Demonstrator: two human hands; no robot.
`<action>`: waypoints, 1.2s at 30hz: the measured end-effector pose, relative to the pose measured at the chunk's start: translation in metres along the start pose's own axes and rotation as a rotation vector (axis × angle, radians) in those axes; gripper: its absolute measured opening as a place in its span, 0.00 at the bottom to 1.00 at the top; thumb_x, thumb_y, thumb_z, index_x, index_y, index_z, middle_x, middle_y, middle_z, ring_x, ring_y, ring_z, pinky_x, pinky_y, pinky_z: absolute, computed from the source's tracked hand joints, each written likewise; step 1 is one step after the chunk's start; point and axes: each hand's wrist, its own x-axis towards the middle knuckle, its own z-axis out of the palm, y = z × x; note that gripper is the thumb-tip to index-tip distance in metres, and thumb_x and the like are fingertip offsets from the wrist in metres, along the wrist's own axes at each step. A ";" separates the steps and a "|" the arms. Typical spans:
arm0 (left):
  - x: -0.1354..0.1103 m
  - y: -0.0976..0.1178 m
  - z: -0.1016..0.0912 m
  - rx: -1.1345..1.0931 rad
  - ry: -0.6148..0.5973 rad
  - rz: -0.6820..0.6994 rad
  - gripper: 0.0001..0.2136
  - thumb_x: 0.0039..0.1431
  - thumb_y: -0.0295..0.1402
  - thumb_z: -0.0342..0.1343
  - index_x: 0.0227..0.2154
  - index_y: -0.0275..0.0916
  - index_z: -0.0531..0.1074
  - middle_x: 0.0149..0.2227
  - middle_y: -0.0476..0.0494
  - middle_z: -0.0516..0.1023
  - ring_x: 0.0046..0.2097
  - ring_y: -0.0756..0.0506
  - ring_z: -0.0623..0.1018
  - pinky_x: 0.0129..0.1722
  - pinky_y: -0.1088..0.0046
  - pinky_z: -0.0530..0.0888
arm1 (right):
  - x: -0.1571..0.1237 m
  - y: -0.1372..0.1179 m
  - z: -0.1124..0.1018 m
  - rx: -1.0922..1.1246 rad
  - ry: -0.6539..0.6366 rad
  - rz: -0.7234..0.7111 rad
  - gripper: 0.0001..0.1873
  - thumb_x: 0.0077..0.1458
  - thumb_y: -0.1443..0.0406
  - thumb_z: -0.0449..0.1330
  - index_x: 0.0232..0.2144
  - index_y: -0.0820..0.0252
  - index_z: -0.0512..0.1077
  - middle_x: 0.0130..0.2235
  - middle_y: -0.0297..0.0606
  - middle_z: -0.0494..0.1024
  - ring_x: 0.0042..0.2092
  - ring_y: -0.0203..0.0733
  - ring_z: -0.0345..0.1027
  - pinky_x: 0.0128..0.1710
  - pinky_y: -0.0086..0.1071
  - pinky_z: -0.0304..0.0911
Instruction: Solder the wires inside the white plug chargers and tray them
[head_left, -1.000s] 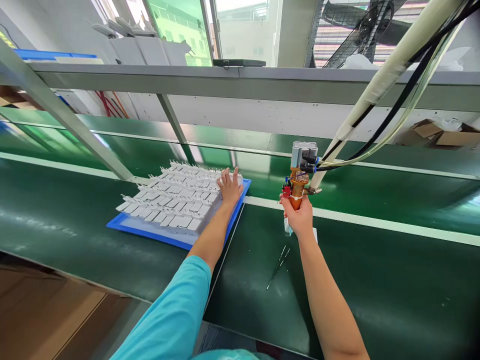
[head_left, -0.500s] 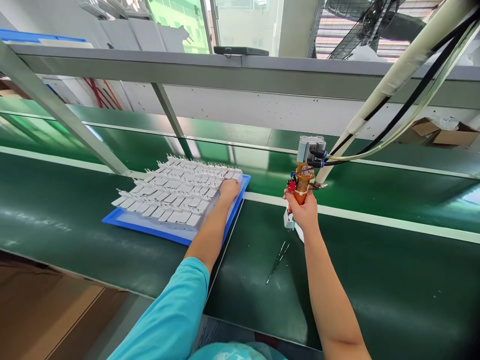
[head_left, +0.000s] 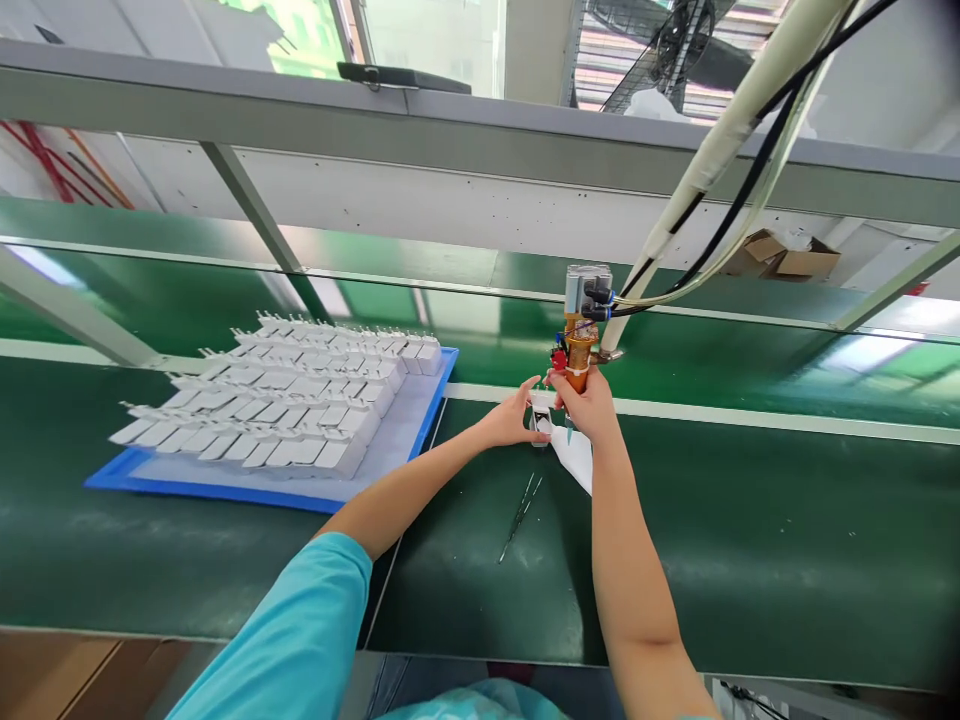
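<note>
My left hand [head_left: 511, 420] reaches across to the right, its thumb and fingers around a small white plastic housing [head_left: 541, 418] that has a dark inside. Close beside it, my right hand [head_left: 591, 402] is wrapped round the lower part of an amber-brown pneumatic dispenser [head_left: 579, 352] with a grey top block and a red part at its side. A teal tip [head_left: 569, 432] points down below the right hand, over a white cloth or paper [head_left: 576, 458]. Tweezers [head_left: 519, 520] lie on the green bench nearer to me.
To the left, a blue-rimmed tray [head_left: 225, 496] holds rows of white housings [head_left: 300, 400]. A cream-coloured pole [head_left: 694, 185] with black and clear hoses slants down to the dispenser. Metal rails cross the back, and an open cardboard box [head_left: 802, 262] stands at the back right.
My left hand has moved right, from the tray's right edge to the white housing beside the dispenser. My right hand still grips the dispenser. The camera view has shifted to the right.
</note>
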 end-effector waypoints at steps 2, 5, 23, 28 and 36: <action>0.001 0.003 0.000 0.002 -0.011 -0.012 0.51 0.43 0.43 0.68 0.66 0.37 0.45 0.44 0.38 0.74 0.46 0.39 0.76 0.48 0.56 0.73 | 0.000 -0.001 0.000 -0.007 -0.012 -0.009 0.17 0.48 0.53 0.61 0.33 0.59 0.68 0.29 0.35 0.77 0.21 0.33 0.66 0.23 0.30 0.63; -0.002 0.011 -0.025 -0.035 -0.043 0.048 0.47 0.45 0.41 0.66 0.65 0.41 0.46 0.39 0.44 0.74 0.40 0.44 0.76 0.44 0.62 0.74 | 0.000 -0.003 0.002 -0.008 -0.019 -0.010 0.16 0.48 0.54 0.61 0.34 0.59 0.67 0.31 0.35 0.78 0.21 0.33 0.66 0.23 0.29 0.63; -0.095 0.004 -0.029 -0.207 0.005 -0.213 0.31 0.56 0.47 0.58 0.61 0.45 0.61 0.52 0.38 0.73 0.55 0.40 0.73 0.46 0.67 0.74 | -0.005 -0.009 0.034 0.104 -0.106 -0.060 0.15 0.51 0.54 0.60 0.34 0.57 0.65 0.33 0.34 0.79 0.20 0.30 0.63 0.22 0.29 0.65; -0.098 -0.009 -0.019 -0.426 0.121 -0.188 0.27 0.60 0.46 0.53 0.60 0.41 0.62 0.53 0.36 0.74 0.46 0.44 0.78 0.38 0.71 0.76 | -0.009 -0.011 0.043 0.170 -0.105 -0.045 0.14 0.51 0.55 0.60 0.35 0.57 0.65 0.34 0.34 0.79 0.19 0.29 0.61 0.21 0.27 0.63; -0.114 0.001 -0.003 -0.016 0.294 -0.196 0.19 0.62 0.47 0.51 0.47 0.40 0.74 0.49 0.40 0.79 0.48 0.40 0.77 0.47 0.63 0.75 | -0.017 -0.015 0.055 0.255 -0.076 -0.062 0.16 0.49 0.53 0.61 0.34 0.55 0.63 0.31 0.33 0.76 0.19 0.29 0.58 0.18 0.28 0.58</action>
